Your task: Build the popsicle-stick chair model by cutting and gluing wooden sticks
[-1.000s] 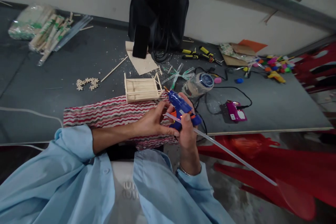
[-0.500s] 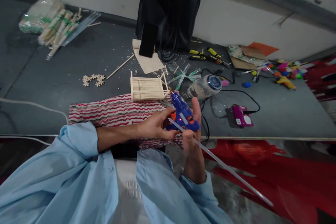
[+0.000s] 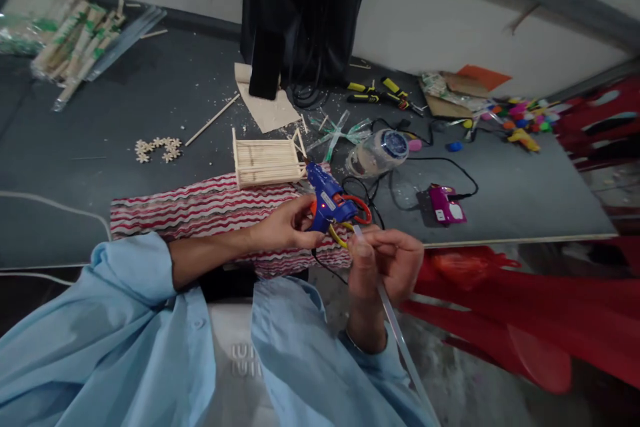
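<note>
A: What's moved since half a second ago?
B: The right hand (image 3: 387, 260) is drawn away from the blue plastic glue gun (image 3: 327, 197). The long, translucent, whitish glue stick (image 3: 399, 330) no longer crosses the gun's body; it slants more steeply downward, its upper end just behind the gun.

A: How do the 2 grips stand?
B: The left hand (image 3: 283, 225) grasps the gun around its lower body. The right pinches the stick near its upper end, thumb against fingers.

A: Where is the gun exactly?
B: Above the red-and-white wavy-striped cloth (image 3: 200, 210), its nozzle near the right end of the pale wooden-stick frame (image 3: 270, 160). I can't tell whether they touch. A red loop (image 3: 370, 213) and a yellow loop (image 3: 336, 237) show by its rear; what they belong to is unclear.

A: How should these handle?
B: The gun looks light and rigid. Its small red light suggests power, so I'd hold the handle, clear of a possibly hot nozzle. The stick is probably light, smooth, slightly springy; pinch close to the end, since the long free tail could swing.
</note>
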A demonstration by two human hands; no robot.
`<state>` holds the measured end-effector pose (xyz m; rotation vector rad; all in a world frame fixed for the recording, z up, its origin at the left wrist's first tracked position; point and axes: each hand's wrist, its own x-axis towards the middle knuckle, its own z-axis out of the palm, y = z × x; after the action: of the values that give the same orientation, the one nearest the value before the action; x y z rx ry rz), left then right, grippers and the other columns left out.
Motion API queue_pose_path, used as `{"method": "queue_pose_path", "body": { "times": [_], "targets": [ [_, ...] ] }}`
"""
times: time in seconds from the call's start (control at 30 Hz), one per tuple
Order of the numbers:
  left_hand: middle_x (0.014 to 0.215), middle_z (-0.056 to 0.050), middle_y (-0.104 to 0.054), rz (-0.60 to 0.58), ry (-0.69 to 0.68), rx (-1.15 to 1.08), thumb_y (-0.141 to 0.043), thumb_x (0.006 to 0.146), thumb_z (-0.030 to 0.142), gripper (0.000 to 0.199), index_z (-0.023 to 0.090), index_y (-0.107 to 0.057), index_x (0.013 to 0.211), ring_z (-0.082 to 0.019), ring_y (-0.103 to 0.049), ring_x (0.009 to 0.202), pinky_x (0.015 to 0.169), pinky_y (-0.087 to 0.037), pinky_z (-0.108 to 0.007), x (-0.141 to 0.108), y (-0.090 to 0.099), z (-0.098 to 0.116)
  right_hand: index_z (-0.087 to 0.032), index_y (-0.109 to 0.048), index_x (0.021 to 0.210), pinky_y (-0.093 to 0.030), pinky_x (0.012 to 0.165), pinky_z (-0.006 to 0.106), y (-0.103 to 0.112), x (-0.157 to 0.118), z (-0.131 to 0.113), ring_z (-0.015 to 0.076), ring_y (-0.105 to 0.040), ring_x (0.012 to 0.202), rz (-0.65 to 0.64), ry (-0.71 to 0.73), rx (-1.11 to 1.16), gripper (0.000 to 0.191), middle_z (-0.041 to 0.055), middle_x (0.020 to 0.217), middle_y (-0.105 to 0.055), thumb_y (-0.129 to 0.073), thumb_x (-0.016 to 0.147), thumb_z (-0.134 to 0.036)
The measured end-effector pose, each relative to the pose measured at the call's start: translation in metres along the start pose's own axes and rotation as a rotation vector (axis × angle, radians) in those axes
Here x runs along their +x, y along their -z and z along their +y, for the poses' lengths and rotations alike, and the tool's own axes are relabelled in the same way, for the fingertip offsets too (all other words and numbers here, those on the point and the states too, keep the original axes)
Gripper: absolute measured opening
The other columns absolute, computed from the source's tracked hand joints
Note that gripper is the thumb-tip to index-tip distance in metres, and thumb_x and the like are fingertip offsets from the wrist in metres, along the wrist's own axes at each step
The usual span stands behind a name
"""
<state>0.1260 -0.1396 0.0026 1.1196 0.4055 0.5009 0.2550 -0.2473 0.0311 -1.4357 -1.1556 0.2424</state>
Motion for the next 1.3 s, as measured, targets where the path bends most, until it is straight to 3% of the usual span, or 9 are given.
{"method": "queue_pose_path", "body": {
  "times": [0.13, 0.37, 0.6, 0.8, 0.9, 1.0, 1.07, 1.17, 1.3],
  "targets": [
    [0.065, 0.010, -0.038, 0.017, -0.006, 0.023, -0.073, 0.067, 0.027, 0.048, 0.014, -0.051, 0.107, -0.004, -0.030, 0.053, 0.048, -0.023, -0.018, -0.001, -0.001, 0.002, -0.025, -0.056, 0.095, -0.049, 0.061, 0.030, -0.003, 0.004, -0.002, 0.0138, -0.058, 0.065, 0.048, 0.114, 0.062, 0.016, -0.0034, 0.076, -0.055, -0.067, 0.084, -0.027],
    [0.068, 0.009, -0.042, 0.011, -0.038, 0.037, -0.070, 0.065, 0.021, 0.043, 0.015, -0.051, 0.103, -0.004, -0.032, 0.055, 0.049, -0.025, -0.018, -0.001, -0.002, 0.004, -0.023, -0.056, 0.090, -0.046, 0.053, 0.024, -0.005, 0.009, -0.015, 0.0106, -0.057, 0.059, 0.034, 0.021, 0.013, 0.013, -0.0054, 0.070, -0.058, -0.067, 0.084, -0.027],
    [0.085, 0.001, -0.059, 0.041, -0.082, 0.139, -0.071, 0.062, 0.020, 0.036, 0.016, -0.053, 0.094, -0.010, -0.054, 0.074, 0.071, -0.046, -0.021, -0.004, -0.003, 0.002, -0.022, -0.056, 0.088, -0.045, 0.051, 0.023, 0.011, 0.003, -0.013, 0.0097, -0.056, 0.056, -0.024, -0.062, -0.080, 0.018, -0.0045, 0.074, -0.062, -0.071, 0.081, -0.029],
    [0.078, 0.002, -0.058, 0.011, -0.158, 0.277, -0.072, 0.065, 0.021, 0.031, 0.015, -0.058, 0.092, -0.009, -0.051, 0.066, 0.061, -0.043, -0.019, -0.006, 0.000, -0.010, -0.023, -0.055, 0.086, -0.044, 0.048, 0.023, 0.019, 0.001, -0.013, 0.0089, -0.052, 0.047, -0.094, -0.143, 0.018, 0.020, -0.0071, 0.062, -0.057, -0.070, 0.082, -0.035],
    [0.083, 0.000, -0.062, -0.035, -0.189, 0.213, -0.073, 0.067, 0.019, 0.029, 0.014, -0.061, 0.093, -0.009, -0.055, 0.071, 0.067, -0.048, -0.020, -0.006, -0.001, -0.011, -0.023, -0.055, 0.087, -0.044, 0.048, 0.022, 0.019, 0.002, -0.015, 0.0090, -0.053, 0.047, -0.087, -0.187, 0.015, 0.022, -0.0075, 0.061, -0.056, -0.072, 0.081, -0.035],
    [0.090, -0.003, -0.068, -0.166, -0.127, 0.078, -0.076, 0.069, 0.020, 0.028, 0.013, -0.067, 0.094, -0.013, -0.061, 0.086, 0.086, -0.052, -0.028, -0.008, -0.002, -0.002, -0.024, -0.055, 0.087, -0.041, 0.044, 0.021, 0.017, 0.005, -0.016, 0.0085, -0.049, 0.044, -0.110, -0.206, 0.108, 0.025, -0.0079, 0.059, -0.054, -0.073, 0.080, -0.039],
    [0.089, -0.002, -0.070, -0.220, -0.027, 0.027, -0.080, 0.067, 0.022, 0.030, 0.013, -0.070, 0.093, -0.014, -0.063, 0.086, 0.088, -0.053, -0.029, -0.009, -0.002, 0.007, -0.023, -0.054, 0.084, -0.039, 0.043, 0.020, 0.016, 0.007, -0.016, 0.0079, -0.047, 0.043, -0.142, -0.256, 0.152, 0.025, -0.0082, 0.057, -0.053, -0.073, 0.080, -0.039],
    [0.084, -0.001, -0.071, -0.202, 0.077, -0.045, -0.083, 0.065, 0.027, 0.031, 0.014, -0.073, 0.091, -0.014, -0.064, 0.081, 0.083, -0.054, -0.029, -0.011, -0.001, 0.018, -0.022, -0.053, 0.079, -0.036, 0.043, 0.020, 0.016, 0.009, -0.013, 0.0070, -0.044, 0.044, -0.215, -0.340, 0.208, 0.028, -0.0075, 0.056, -0.053, -0.076, 0.078, -0.039],
    [0.080, 0.000, -0.071, -0.140, 0.089, -0.114, -0.087, 0.060, 0.030, 0.031, 0.015, -0.074, 0.084, -0.012, -0.063, 0.076, 0.081, -0.054, -0.029, -0.011, 0.000, 0.021, -0.022, -0.056, 0.084, -0.035, 0.043, 0.022, 0.017, 0.011, -0.008, 0.0092, -0.046, 0.047, -0.259, -0.348, 0.406, 0.034, -0.0063, 0.058, -0.053, -0.076, 0.074, -0.047]
  ]
}}
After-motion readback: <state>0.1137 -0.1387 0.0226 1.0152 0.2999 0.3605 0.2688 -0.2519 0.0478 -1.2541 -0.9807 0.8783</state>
